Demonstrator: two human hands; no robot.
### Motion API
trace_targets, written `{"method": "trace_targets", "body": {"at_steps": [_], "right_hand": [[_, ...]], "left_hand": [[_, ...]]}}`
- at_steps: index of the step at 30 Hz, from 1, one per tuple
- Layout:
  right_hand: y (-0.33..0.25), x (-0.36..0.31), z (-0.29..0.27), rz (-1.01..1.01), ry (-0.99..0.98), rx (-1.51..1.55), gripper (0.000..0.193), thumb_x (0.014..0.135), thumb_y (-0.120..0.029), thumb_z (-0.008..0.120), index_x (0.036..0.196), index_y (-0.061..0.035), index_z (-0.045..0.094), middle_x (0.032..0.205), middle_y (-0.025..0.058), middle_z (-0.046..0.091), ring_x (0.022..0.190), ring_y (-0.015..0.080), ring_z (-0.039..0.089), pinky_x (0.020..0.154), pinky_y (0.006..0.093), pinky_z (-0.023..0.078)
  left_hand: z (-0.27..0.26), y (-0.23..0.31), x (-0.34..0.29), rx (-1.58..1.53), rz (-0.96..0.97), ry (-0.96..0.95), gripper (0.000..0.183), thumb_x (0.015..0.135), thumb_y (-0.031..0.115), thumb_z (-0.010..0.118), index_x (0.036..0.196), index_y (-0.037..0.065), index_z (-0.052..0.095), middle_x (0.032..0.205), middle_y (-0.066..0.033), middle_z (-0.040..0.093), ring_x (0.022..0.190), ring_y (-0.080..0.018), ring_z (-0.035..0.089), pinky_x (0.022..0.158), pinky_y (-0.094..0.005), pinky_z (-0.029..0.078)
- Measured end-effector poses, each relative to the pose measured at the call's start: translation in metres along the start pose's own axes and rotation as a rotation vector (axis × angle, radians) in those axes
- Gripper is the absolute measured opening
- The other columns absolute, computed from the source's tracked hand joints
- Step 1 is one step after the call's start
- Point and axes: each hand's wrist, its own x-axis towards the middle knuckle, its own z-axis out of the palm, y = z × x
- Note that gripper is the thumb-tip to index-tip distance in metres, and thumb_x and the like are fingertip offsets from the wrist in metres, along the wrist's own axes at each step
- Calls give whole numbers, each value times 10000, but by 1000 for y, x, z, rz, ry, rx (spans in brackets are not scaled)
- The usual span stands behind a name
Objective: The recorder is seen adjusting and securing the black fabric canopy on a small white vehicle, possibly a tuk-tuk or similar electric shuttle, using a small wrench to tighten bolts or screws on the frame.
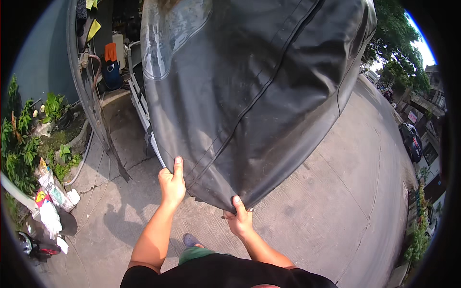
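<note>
A large black vinyl cover (269, 96) with a zipper-like seam running diagonally across it spreads out ahead of me. A clear plastic window (161, 48) is set into its upper left. My left hand (172, 186) grips the cover's lower left edge, thumb on top and pointing away from me. With its thumb laid over the black material, my right hand (238, 218) grasps the lower corner. The fingers of both hands are mostly hidden under the cover. Between my hands the edge hangs slightly slack and creased.
A metal frame (144, 115) runs along the cover's left side. Farther left stand a bent post (91, 105), an orange cloth (111, 52), plants (53, 106) and white sacks (53, 187). Concrete pavement (331, 211) lies below. A parked vehicle (411, 142) is at the far right.
</note>
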Motion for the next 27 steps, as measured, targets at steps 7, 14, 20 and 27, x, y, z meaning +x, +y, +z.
{"method": "trace_targets", "body": {"at_steps": [7, 14, 20, 27], "right_hand": [[-9, -10, 29, -129, -172, 54, 262, 980, -342, 661, 987, -125, 513, 709, -29, 477, 525, 87, 351, 500, 270, 260], [45, 12, 81, -174, -419, 93, 419, 941, -375, 734, 1147, -53, 561, 956, -7, 611, 756, 108, 517, 661, 284, 404], [97, 42, 123, -648, -338, -448, 404, 977, -249, 696, 1281, -4, 592, 1239, 57, 652, 1146, 204, 590, 1009, 372, 446], [94, 40, 131, -794, -150, -396, 350, 1032, -224, 571, 1317, -23, 603, 1269, 125, 660, 1187, 274, 597, 1042, 386, 431]], "left_hand": [[-57, 102, -7, 73, 63, -232, 630, 1029, 397, 613, 522, 147, 335, 495, 110, 295, 462, -43, 246, 424, -308, 190], [-37, 67, -14, -546, -337, -184, 489, 1032, 414, 572, 1162, -55, 615, 1224, -147, 656, 1108, -254, 642, 1010, -401, 499], [-87, 45, 14, -151, -180, -159, 413, 1025, 365, 622, 1001, -46, 640, 977, -82, 680, 887, -113, 615, 804, -274, 488], [-96, 57, 47, -17, -181, -548, 298, 1024, 284, 635, 932, 1, 654, 944, -30, 656, 833, -95, 586, 784, -260, 475]]}}
